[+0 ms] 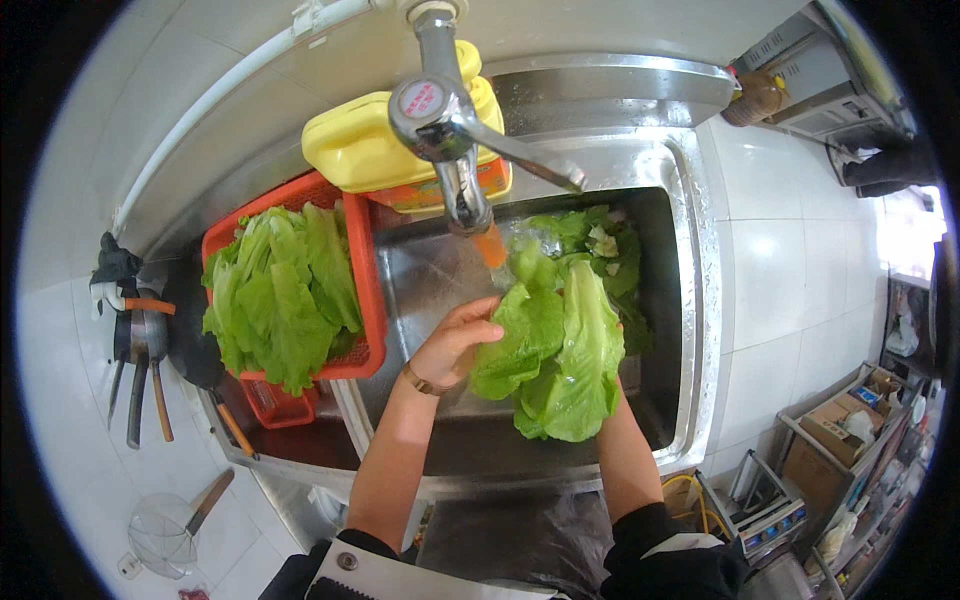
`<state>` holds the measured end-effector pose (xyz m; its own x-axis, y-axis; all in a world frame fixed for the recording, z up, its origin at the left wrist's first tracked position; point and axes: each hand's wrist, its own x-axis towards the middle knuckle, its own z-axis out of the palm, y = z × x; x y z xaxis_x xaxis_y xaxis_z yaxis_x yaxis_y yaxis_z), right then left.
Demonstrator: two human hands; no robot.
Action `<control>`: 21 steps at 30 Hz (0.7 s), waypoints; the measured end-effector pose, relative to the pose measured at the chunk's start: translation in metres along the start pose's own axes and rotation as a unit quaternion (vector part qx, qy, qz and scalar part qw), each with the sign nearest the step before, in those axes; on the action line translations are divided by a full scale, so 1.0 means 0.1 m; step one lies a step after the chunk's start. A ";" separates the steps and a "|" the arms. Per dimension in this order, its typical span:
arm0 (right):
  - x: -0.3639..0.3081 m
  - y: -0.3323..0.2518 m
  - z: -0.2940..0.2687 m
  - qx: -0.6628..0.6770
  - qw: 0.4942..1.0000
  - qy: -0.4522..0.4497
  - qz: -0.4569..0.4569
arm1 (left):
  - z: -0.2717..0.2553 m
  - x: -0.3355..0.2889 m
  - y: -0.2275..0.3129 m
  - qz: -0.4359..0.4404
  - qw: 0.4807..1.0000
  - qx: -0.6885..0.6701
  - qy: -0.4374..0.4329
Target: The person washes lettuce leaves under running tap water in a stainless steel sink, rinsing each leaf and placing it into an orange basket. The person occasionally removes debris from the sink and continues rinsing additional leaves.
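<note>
Over the sink basin, my left hand pinches the edge of a bright green lettuce leaf, thumb on top. A second, paler-ribbed lettuce leaf lies beside it, hanging toward me. My right hand is at the right side of these leaves and appears to hold them from beneath; they hide nearly all of its fingers. Just above the leaves is the orange nozzle of the metal faucet. More wet greens lie in the basin's far right part.
To the left, a red plastic basket heaped with lettuce sits on the sink. Yellow jugs stand behind the faucet. A dark wok and hanging utensils are farther left. Shelves with boxes stand at the right.
</note>
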<state>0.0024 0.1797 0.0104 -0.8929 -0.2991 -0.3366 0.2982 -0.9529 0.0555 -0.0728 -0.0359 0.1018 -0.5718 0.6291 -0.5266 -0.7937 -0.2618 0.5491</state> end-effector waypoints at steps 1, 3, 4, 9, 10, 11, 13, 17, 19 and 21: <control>-0.04 0.03 0.03 0.034 0.998 -0.046 0.006 | -0.05 0.04 -0.02 0.025 0.992 0.115 0.043; -0.12 0.04 0.00 0.067 0.993 -0.094 0.002 | -0.14 0.19 -0.05 0.057 0.956 0.275 0.085; -0.18 0.01 -0.04 0.072 0.992 -0.104 -0.004 | -0.18 0.29 -0.06 0.074 0.928 0.351 0.103; -0.44 -0.23 -0.33 -0.013 0.994 -0.057 -0.088 | 0.14 0.94 -0.34 0.144 0.785 0.598 0.071; -0.47 -0.27 -0.34 -0.050 0.992 -0.052 -0.102 | 0.25 0.97 -0.38 0.129 0.777 0.609 0.096; -0.52 -0.31 -0.33 -0.095 0.987 0.010 -0.126 | 0.37 0.95 -0.43 0.074 0.871 0.475 0.104; -0.50 -0.36 -0.25 -0.215 0.954 0.174 -0.117 | 0.54 0.84 -0.52 0.110 0.923 0.369 0.015; -0.25 -0.38 0.00 -0.311 0.930 0.191 -0.049 | 0.31 0.70 -0.41 0.061 0.950 0.298 0.067; -0.09 -0.39 0.10 -0.298 0.938 0.175 -0.013 | -0.03 0.65 -0.25 0.006 0.992 0.117 0.047; 0.07 -0.42 0.18 -0.287 0.942 0.172 0.032 | -0.29 0.58 -0.15 -0.051 0.997 0.003 0.065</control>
<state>-0.0224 0.2164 0.0223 -0.7345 -0.2261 -0.6398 0.5683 -0.7202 -0.3979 -0.1004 -0.0165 0.0442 -0.5100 0.5525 -0.6592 -0.8482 -0.1956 0.4923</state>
